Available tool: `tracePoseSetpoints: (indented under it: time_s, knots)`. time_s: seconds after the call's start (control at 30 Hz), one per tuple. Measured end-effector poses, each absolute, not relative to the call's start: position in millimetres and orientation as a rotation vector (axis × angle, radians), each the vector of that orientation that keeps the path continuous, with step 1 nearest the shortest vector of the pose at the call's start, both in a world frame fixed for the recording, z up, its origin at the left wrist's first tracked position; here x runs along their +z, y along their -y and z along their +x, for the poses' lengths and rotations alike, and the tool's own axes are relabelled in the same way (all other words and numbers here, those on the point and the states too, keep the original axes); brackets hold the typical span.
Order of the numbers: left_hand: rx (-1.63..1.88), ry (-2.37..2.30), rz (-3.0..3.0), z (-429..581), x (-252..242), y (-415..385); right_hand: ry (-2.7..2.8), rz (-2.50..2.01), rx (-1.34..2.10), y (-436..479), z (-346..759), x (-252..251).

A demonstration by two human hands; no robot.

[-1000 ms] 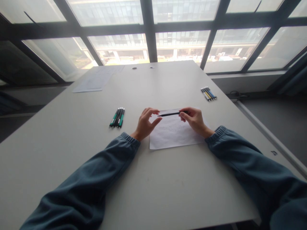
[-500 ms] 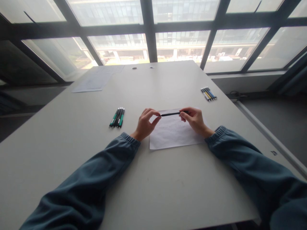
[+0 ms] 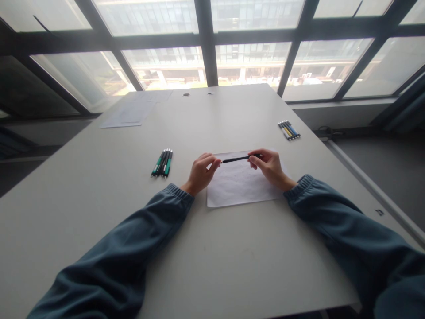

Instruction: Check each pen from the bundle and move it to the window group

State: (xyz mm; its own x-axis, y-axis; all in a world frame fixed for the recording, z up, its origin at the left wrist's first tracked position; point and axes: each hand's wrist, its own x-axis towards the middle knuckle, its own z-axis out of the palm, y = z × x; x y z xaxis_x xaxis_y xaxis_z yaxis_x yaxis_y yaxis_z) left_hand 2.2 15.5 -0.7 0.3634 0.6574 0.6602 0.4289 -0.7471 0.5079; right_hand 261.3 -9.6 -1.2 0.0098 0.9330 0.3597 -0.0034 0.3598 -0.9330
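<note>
A slim black pen is held roughly level above a white sheet of paper. My right hand grips it near its right end, thumb and fingers closed round the barrel. At the pen's left end, my left hand pinches the tip between thumb and forefinger; the fingertips cover whatever small part they hold there. To the left of my left hand lies a row of black-and-green pens, side by side on the white table.
Several pens with white, yellow and blue parts lie near the table's right edge. More sheets of paper rest at the far left. A round cable hole cover sits at the far end, before large windows.
My left thumb and forefinger have drawn closer together at the pen's left end, and the hand has rolled slightly. My right hand has stayed in place.
</note>
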Motion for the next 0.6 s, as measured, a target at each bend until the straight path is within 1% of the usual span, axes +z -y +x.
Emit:
tracePoseSetpoints:
  time_s: [0.13, 0.37, 0.6]
  knots:
    - [1.319, -0.961, 2.335, 1.6, -2.0, -15.6, 1.353, -0.930, 0.931, 9.4, 261.9, -2.2]
    - [1.401, -0.978, 2.262, 5.1, -0.4, -13.2, 1.344, -0.934, 0.929, 8.8, 261.6, -2.9]
    - [1.439, -0.884, 2.356, 6.5, -0.7, -14.4, 1.339, -0.963, 0.891, 8.3, 261.2, -1.6]
